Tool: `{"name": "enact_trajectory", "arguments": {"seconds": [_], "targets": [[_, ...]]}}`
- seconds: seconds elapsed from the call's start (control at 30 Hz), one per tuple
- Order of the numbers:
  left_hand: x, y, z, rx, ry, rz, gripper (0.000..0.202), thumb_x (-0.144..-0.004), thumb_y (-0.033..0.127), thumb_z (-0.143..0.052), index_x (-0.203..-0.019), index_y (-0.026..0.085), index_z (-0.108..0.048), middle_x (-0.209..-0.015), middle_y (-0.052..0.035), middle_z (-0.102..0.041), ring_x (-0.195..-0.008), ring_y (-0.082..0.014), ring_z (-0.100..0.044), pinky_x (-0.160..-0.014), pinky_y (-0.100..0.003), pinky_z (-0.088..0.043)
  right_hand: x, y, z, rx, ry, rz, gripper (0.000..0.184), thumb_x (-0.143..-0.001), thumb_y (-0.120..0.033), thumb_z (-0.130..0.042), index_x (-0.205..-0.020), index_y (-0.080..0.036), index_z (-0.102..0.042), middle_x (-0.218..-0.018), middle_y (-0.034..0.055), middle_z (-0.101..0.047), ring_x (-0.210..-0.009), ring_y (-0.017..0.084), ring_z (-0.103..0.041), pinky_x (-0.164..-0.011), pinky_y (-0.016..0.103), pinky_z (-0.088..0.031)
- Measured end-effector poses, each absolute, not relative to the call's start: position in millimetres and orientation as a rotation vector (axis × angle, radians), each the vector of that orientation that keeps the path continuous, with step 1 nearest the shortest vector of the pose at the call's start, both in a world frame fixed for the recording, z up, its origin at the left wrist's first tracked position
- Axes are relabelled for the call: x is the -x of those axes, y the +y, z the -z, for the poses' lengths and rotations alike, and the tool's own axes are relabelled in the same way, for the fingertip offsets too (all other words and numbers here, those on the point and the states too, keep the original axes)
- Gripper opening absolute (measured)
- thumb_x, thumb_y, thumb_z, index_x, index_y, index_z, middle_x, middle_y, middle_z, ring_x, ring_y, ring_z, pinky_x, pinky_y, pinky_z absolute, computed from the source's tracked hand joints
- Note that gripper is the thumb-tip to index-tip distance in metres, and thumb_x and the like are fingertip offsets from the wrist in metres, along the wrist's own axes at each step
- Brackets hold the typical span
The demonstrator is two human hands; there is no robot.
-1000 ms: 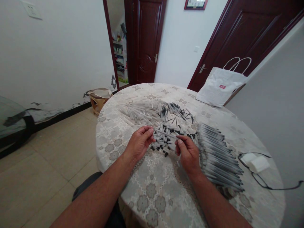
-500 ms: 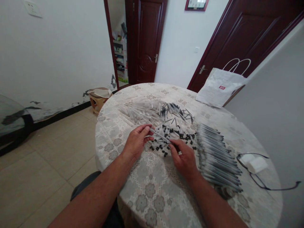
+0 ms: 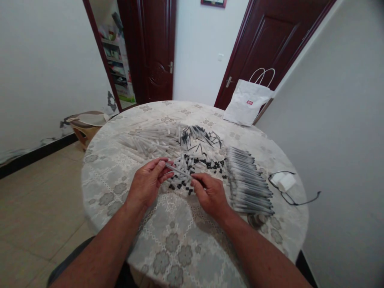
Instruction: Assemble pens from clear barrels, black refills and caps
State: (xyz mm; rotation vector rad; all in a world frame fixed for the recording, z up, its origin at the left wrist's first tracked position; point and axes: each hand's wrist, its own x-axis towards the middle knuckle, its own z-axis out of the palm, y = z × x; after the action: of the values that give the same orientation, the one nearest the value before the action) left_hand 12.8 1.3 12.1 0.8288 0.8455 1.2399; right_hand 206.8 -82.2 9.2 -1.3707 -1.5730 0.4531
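Note:
A thin, translucent grey pen (image 3: pixel 179 171) spans the gap between my hands, slightly tilted down to the right. My left hand (image 3: pixel 148 180) pinches its left end between thumb and fingers, the other fingers curled loosely. At its right end, my right hand (image 3: pixel 211 196) closes thumb and forefinger on the tip. Under and beyond the pen lie small clear caps (image 3: pixel 181 164) and black plugs (image 3: pixel 209 164). Farther off are a heap of clear pen barrels (image 3: pixel 150 140) and a pile of dark thin refills (image 3: pixel 198 134). To the right of my right hand lies a row of stacked pens (image 3: pixel 250 184).
A patterned cloth covers the round table (image 3: pixel 171 244). Black-framed glasses (image 3: pixel 289 199) and a folded white tissue (image 3: pixel 286 182) lie at the right. A white paper bag (image 3: pixel 247 104) stands at the far edge. A stool (image 3: pixel 85 124) is beyond the table's left side.
My view has turned to the right, so the table and everything on it appear farther left. Both hands keep hold of the pen in nearly the same pose.

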Motion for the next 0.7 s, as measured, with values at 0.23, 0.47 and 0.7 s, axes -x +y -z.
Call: {"name": "enact_trajectory", "arguments": {"seconds": [0.23, 0.47, 0.7], "targets": [[-11, 0, -13, -0.916, 0.901, -1.222, 0.030, -0.082, 0.037, -0.077, -0.101, 0.015, -0.073, -0.102, -0.0111, -0.077, -0.089, -0.0205, -0.074, -0.077, -0.032, -0.064, -201, -74, -4, 1.220, -0.950, -1.242, 0.024, -0.079, -0.040, -0.073, -0.089, -0.019, -0.068, -0.067, -0.0006, -0.069, -0.046, 0.011, -0.056, -0.041, 0.022, -0.047], [-8, 2, -6, -0.942, 0.915, -1.183, 0.033, -0.080, 0.038, -0.079, -0.104, 0.015, -0.074, -0.104, -0.0118, -0.077, -0.092, -0.0222, -0.075, -0.083, -0.035, -0.064, -201, -71, -4, 1.167, -0.801, -1.352, 0.030, -0.070, -0.041, -0.080, -0.083, -0.017, -0.067, -0.063, -0.0012, -0.068, -0.042, 0.009, -0.054, -0.035, 0.018, -0.043], [-3, 6, -3, -0.955, 0.892, -1.173, 0.035, -0.079, 0.037, -0.081, -0.105, 0.014, -0.073, -0.103, -0.0124, -0.078, -0.095, -0.0237, -0.075, -0.082, -0.035, -0.065, -202, -70, -5, 1.136, -0.612, -1.537, 0.032, -0.065, -0.038, -0.083, -0.080, -0.017, -0.064, -0.058, -0.0033, -0.065, -0.038, 0.007, -0.048, -0.032, 0.016, -0.035]]}}
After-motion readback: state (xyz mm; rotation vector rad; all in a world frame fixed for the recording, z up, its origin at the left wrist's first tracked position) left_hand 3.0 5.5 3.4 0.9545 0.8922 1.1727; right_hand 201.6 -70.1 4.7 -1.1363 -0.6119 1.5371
